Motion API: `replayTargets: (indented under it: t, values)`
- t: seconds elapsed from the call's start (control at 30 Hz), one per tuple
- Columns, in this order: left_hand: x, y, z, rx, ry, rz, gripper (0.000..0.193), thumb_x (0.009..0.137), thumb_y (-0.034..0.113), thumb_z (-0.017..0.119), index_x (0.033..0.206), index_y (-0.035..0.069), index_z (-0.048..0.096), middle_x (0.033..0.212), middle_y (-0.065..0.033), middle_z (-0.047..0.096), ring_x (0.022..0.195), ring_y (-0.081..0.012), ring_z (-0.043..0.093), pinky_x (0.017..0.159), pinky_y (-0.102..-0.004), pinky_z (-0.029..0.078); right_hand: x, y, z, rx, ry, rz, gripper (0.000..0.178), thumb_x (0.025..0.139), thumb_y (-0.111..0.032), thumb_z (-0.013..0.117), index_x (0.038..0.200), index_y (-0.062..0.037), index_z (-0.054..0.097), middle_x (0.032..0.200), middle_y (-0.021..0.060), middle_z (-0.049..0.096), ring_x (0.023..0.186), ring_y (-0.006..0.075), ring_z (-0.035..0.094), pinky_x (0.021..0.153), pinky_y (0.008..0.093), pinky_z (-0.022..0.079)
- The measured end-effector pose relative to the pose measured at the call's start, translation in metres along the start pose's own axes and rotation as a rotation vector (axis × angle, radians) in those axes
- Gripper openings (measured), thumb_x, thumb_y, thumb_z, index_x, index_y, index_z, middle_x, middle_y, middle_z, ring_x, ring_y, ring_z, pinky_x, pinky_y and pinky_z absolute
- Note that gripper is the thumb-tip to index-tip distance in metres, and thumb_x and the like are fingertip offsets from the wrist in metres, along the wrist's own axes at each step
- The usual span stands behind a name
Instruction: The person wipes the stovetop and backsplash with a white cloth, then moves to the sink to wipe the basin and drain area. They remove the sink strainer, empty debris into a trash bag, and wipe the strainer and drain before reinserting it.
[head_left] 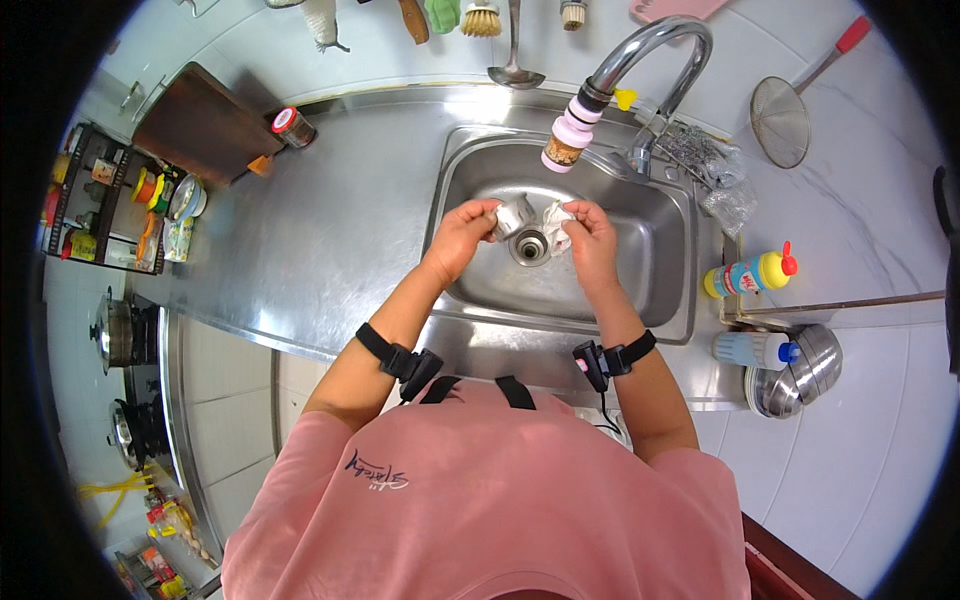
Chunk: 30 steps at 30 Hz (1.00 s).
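Over the sink (472, 290) my left hand (462, 236) pinches a small silvery metal cup (513, 214), which is tilted on its side. My right hand (590, 240) grips a crumpled white cloth or tissue (556, 224), a short gap to the right of the cup. Below and between the two lies the round drain (529, 247) in the sink floor. A chrome faucet (650, 35) with a pink and white filter head (571, 138) arches over the sink's far right corner. No water is seen running.
Right of the sink stand a yellow bottle (750, 274) with a red cap, a bottle with a blue cap (755, 349) and stacked metal bowls (815, 365). A jar (294, 127) and a dark cutting board (205, 125) are at the back left. A ladle (515, 70) hangs behind.
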<state>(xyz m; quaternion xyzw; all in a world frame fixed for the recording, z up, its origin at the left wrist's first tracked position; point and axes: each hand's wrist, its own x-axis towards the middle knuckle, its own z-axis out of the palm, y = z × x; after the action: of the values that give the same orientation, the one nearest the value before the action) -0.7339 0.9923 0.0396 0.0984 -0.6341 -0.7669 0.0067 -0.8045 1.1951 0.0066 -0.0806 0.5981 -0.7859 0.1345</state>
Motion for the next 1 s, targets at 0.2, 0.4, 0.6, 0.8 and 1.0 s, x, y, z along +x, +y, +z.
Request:
replayTargets:
  t: [0.2,0.4,0.6,0.8,1.0]
  values:
    - [-0.019,-0.004,0.008,0.876,-0.24,0.707,0.026,0.08,-0.008,0.056,0.102,0.003,0.062,0.1,-0.013,0.058,0.098,-0.0346,0.053,0.088,-0.0416,0.044,0.015,0.0,-0.004,0.256,-0.113,0.401,0.018,0.089,-0.017,0.065,0.098,-0.0025,0.061,0.086,0.0044,0.063,0.072,0.0137,0.061,0.06,0.0267,0.05]
    - [-0.027,-0.007,0.008,0.873,-0.202,0.786,0.029,0.074,-0.011,0.057,0.099,0.002,0.064,0.103,-0.0128,0.059,0.109,-0.035,0.054,0.094,-0.0427,0.043,0.014,0.006,-0.005,0.167,-0.27,0.617,0.023,0.084,-0.022,0.071,0.097,-0.0059,0.06,0.086,0.0036,0.062,0.073,0.0148,0.061,0.061,0.0297,0.049]
    - [-0.033,-0.011,0.008,0.788,-0.045,0.789,0.027,0.074,-0.005,0.063,0.1,0.002,0.06,0.108,-0.015,0.057,0.114,-0.0359,0.052,0.096,-0.0413,0.043,0.012,0.024,0.005,-0.044,-0.304,0.344,0.019,0.075,-0.004,0.065,0.093,-0.0024,0.06,0.081,0.0033,0.062,0.069,0.0132,0.059,0.059,0.0292,0.048]
    - [-0.022,-0.02,0.013,0.417,0.292,0.335,0.036,0.084,0.007,0.067,0.117,0.003,0.051,0.111,-0.0104,0.057,0.104,-0.0198,0.056,0.086,-0.0299,0.047,0.004,0.02,0.027,-0.38,-0.192,0.077,0.023,0.074,-0.006,0.064,0.096,0.0006,0.064,0.075,0.0042,0.063,0.062,0.011,0.058,0.054,0.0277,0.047]
    - [-0.015,-0.014,-0.003,-0.272,0.122,-0.336,0.03,0.09,0.013,0.064,0.116,0.0,0.06,0.099,-0.0049,0.066,0.085,-0.013,0.065,0.077,-0.0264,0.055,0.0,0.013,0.03,-0.353,-0.245,0.156,0.024,0.084,-0.003,0.064,0.107,0.0025,0.062,0.09,0.0026,0.065,0.075,0.007,0.059,0.065,0.0225,0.048]
